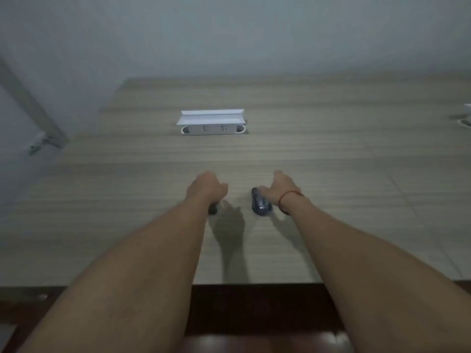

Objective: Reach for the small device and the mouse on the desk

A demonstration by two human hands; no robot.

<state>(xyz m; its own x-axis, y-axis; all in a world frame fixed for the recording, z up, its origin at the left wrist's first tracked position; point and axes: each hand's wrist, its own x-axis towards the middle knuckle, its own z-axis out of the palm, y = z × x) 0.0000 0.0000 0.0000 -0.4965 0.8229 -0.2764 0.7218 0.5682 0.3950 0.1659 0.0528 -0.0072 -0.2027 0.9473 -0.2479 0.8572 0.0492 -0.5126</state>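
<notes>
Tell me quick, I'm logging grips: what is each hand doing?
Left hand: curled round a small black thing, mostly hidden.
Right hand: holding a dark bottle on the table.

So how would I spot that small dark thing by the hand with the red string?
On the wood-grain table, look nearer than the white socket box. The dark glossy oblong object with white lettering lies under the right hand.
</notes>
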